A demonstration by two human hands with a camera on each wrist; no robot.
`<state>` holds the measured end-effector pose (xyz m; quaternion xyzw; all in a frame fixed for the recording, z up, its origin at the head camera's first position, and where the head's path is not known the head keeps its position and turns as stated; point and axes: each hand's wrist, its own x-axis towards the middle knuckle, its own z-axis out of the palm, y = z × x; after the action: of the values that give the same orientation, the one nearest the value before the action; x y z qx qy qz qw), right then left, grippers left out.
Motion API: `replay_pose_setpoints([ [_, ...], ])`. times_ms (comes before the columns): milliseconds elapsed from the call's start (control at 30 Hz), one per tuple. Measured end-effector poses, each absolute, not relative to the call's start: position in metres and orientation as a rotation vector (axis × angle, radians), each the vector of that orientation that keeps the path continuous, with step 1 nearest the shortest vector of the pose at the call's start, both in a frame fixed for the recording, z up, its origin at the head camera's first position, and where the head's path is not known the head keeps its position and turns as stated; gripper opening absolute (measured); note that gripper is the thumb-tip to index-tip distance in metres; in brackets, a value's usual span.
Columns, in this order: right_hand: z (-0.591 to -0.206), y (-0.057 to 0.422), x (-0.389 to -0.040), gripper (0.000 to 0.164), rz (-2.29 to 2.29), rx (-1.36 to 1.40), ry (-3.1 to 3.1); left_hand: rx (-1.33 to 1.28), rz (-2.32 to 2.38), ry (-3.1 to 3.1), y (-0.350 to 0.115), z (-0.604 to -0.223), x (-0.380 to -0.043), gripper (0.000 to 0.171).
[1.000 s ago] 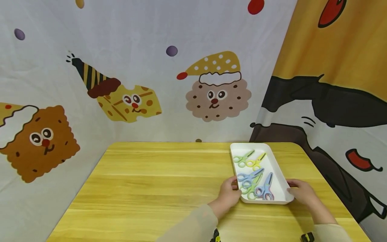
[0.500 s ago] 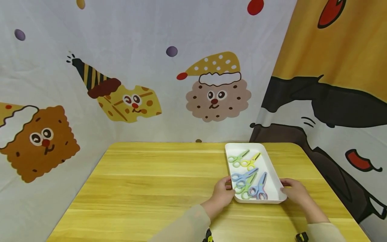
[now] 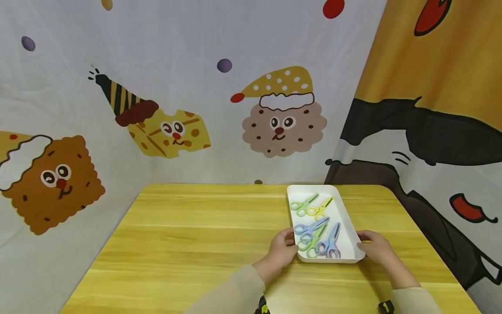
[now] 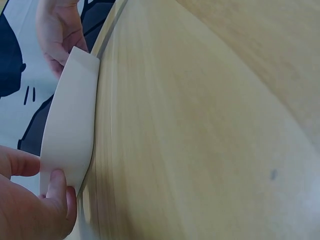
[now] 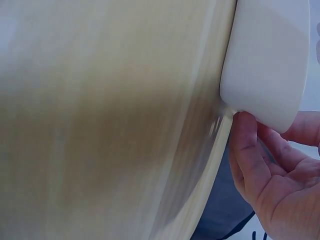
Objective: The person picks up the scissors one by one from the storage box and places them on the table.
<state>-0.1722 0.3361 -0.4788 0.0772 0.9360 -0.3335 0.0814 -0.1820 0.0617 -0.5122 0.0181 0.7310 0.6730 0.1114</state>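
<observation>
A white rectangular tray (image 3: 347, 218) lies on the right part of the wooden table. My left hand (image 3: 279, 249) grips its near left side, and my right hand (image 3: 377, 248) holds the near right corner. In the right wrist view, fingertips (image 5: 245, 120) reach under the tray's lower edge. Inside lie several pairs of scissors: green scissors (image 3: 302, 206) and yellow scissors (image 3: 320, 209) towards the back, then blue scissors (image 3: 307, 229) crossing over another green pair (image 3: 311, 248). Beside these are more blue scissors (image 3: 331, 242), with a pink edge showing beneath.
The wooden table (image 3: 188, 244) stretches away to the left of the tray. A white curtain (image 3: 196, 43) printed with cartoon snacks hangs behind it, and an orange-and-black printed part (image 3: 431, 78) hangs on the right.
Both hands have slid the tray leftwards across the table, a little at each frame. The scissors have moved along with it, their arrangement looking the same.
</observation>
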Motion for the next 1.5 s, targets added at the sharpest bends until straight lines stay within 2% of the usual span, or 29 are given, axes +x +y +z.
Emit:
replay_pose_setpoints([
  [1500, -0.485, 0.276, -0.175, 0.037, -1.103, 0.091, 2.871, 0.095, 1.968, 2.192, -0.004, -0.514, -0.182, 0.054],
])
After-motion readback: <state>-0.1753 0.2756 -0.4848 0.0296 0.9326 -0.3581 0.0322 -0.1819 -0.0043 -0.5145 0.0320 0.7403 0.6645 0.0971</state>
